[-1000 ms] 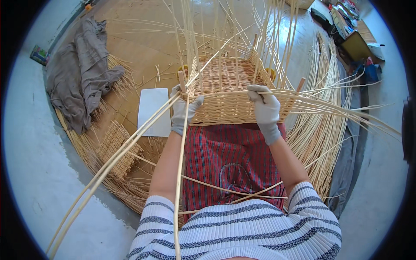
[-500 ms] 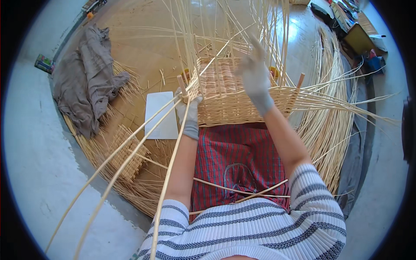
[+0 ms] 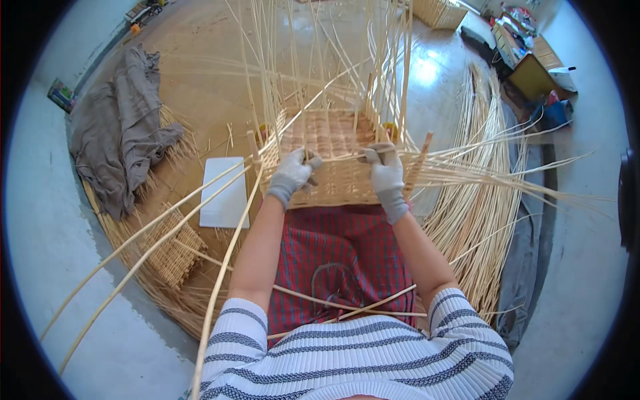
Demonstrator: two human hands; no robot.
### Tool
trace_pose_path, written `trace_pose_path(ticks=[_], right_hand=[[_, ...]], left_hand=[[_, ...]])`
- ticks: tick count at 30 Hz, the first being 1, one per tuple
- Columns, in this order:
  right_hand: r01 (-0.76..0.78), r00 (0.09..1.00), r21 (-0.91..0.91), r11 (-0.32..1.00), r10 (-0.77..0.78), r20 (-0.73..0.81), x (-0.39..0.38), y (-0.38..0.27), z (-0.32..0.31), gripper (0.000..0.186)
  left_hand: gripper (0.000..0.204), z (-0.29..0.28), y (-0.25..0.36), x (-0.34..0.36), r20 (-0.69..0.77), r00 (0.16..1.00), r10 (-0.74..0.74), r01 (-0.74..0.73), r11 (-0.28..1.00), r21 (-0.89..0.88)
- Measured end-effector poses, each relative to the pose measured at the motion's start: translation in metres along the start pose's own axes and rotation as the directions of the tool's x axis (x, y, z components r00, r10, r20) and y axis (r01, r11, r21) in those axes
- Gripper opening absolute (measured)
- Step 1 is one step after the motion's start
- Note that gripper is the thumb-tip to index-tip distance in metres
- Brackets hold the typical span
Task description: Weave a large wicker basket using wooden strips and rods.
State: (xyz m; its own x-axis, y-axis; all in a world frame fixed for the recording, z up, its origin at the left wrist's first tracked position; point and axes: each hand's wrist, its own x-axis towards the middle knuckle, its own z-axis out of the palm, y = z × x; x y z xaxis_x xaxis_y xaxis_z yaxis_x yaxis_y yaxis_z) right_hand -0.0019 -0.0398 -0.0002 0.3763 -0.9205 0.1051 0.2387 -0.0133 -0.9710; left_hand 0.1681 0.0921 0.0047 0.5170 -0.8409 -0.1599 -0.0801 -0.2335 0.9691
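A partly woven wicker basket (image 3: 340, 190) rests over my lap, with long upright stakes rising from its far and side walls. My left hand (image 3: 293, 175), in a white and grey work glove, is closed over the near rim left of the middle. Farther right along that rim, my gloved right hand (image 3: 387, 175) is closed too, its fingers curled over the edge. Whether a single strand lies under the fingers I cannot tell. Thick wooden pegs stand at the near corners, one the right peg (image 3: 421, 157). Three long loose canes (image 3: 223, 277) run from the left corner toward me.
Bundled canes (image 3: 467, 220) lie on the right, and strands stick out that way from the basket. On the left are a grey cloth (image 3: 123, 133), a white board (image 3: 225, 200) and a small woven panel (image 3: 170, 247). Another basket (image 3: 440, 13) stands at the back.
My right hand has come down from above the basket onto the near rim. My left hand has moved from the left corner to the near rim. The view has shifted slightly.
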Motion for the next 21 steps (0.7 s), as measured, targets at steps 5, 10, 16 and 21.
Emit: trace_pose_path(ticks=[5, 10, 16, 21], right_hand=[[0.651, 0.757, -0.561, 0.511, -0.488, 0.435, 0.081, -0.055, 0.109, 0.037], [0.505, 0.863, -0.652, 0.565, -0.349, 0.365, 0.071, -0.044, 0.068, 0.041], [0.096, 0.989, 0.097, 0.991, -0.106, 0.107, -0.015, 0.005, -0.020, 0.028], [0.271, 0.950, -0.076, 0.959, -0.254, 0.184, -0.019, -0.014, -0.021, 0.023]], left_hand=[[0.035, -0.002, 0.009, 0.010, -0.069, 0.972, -0.225, 0.226, 0.974, 0.014], [0.035, -0.007, 0.004, 0.009, -0.030, 0.971, -0.237, 0.238, 0.971, 0.020], [0.034, 0.027, 0.000, 0.018, -0.091, 0.987, -0.131, 0.099, 0.950, -0.296], [0.034, 0.040, 0.007, 0.012, -0.289, 0.924, -0.251, 0.157, 0.937, -0.312]])
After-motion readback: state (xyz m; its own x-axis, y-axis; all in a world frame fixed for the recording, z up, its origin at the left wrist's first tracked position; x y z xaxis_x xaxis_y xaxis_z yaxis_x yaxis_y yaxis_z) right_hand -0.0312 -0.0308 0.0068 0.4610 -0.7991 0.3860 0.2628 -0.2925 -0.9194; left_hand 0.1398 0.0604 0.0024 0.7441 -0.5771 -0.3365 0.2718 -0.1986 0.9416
